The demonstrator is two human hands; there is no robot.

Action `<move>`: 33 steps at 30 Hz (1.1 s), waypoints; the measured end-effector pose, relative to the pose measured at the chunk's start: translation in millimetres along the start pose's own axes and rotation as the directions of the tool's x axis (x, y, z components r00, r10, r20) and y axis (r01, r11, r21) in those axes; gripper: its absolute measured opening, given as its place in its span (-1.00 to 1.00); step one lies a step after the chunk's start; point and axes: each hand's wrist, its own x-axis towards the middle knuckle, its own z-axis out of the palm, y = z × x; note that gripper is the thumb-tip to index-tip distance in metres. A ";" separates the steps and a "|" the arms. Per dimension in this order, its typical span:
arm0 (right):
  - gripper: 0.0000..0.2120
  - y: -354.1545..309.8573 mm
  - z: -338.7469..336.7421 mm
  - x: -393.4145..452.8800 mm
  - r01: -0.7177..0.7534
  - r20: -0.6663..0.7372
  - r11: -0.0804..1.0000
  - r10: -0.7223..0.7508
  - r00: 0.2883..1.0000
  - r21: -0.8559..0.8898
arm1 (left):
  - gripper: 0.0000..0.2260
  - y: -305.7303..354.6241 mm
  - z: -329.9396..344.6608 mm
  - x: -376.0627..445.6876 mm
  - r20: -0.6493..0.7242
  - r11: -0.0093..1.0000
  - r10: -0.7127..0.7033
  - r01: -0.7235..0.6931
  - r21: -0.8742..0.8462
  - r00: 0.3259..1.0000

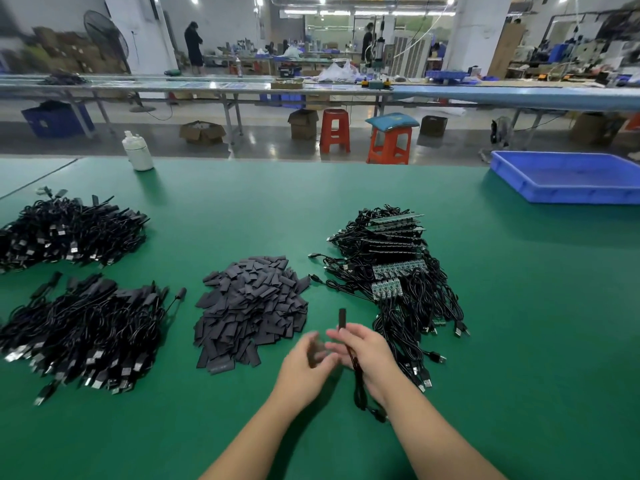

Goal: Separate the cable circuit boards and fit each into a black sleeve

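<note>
My right hand (367, 355) grips a black cable (358, 382) whose circuit board end (342, 318) sticks up above the fingers, dark as if covered by a sleeve. My left hand (306, 362) is blurred just left of it and pinches a black sleeve (316, 353). A heap of loose black sleeves (251, 310) lies to the left of my hands. On the right sits a pile of cables with joined green circuit boards (393, 271).
Two piles of black finished cables (79, 330) (69, 230) lie at the left of the green table (242, 209). A blue tray (568, 176) stands at the back right, a white bottle (138, 152) at the back left edge.
</note>
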 end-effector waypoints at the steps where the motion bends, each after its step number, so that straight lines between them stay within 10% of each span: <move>1: -0.76 -2.2 2.7 2.8 0.018 -0.011 0.988 -0.016 1.000 0.153 | -0.67 0.7 1.9 -3.1 0.039 1.000 -0.003 0.002 0.022 0.999; 6: -0.73 -15.1 16.4 13.5 0.061 0.018 0.911 -0.074 0.997 0.407 | -0.95 14.8 -0.6 -7.0 0.029 0.998 -0.035 0.036 -0.051 0.999; 9: -0.70 -29.8 11.9 18.4 0.209 -0.035 0.933 -0.229 0.973 -0.292 | -0.91 22.2 -25.5 -0.4 -0.062 0.998 -0.019 0.022 0.051 0.998; 12: -0.77 -46.5 -22.3 25.7 0.179 0.027 0.200 -0.592 0.805 -0.963 | -0.90 19.2 -82.8 10.0 -0.268 0.951 0.036 0.049 0.305 0.963; 15: -0.64 -63.5 -54.1 32.7 -0.015 0.002 -0.019 -0.660 0.751 -1.000 | -0.84 5.4 -158.4 21.9 -0.429 0.839 0.091 0.163 0.519 0.899; 20: -0.41 -80.6 -68.2 43.1 -0.119 -0.142 0.078 -0.445 0.884 -0.990 | -0.83 -32.5 -251.3 28.3 -0.531 0.576 -0.105 0.487 0.657 0.841; 25: -0.61 -83.7 -58.3 47.8 -0.048 -0.192 0.272 -0.534 0.824 -0.961 | -0.79 -46.5 -263.0 31.1 -0.603 0.508 -0.093 0.559 0.656 0.792; 33: -0.74 -85.1 -52.0 38.9 -0.025 -0.164 0.223 -0.631 0.758 -0.975 | -0.63 -34.3 -236.5 37.1 -0.600 0.459 0.116 0.493 0.739 0.791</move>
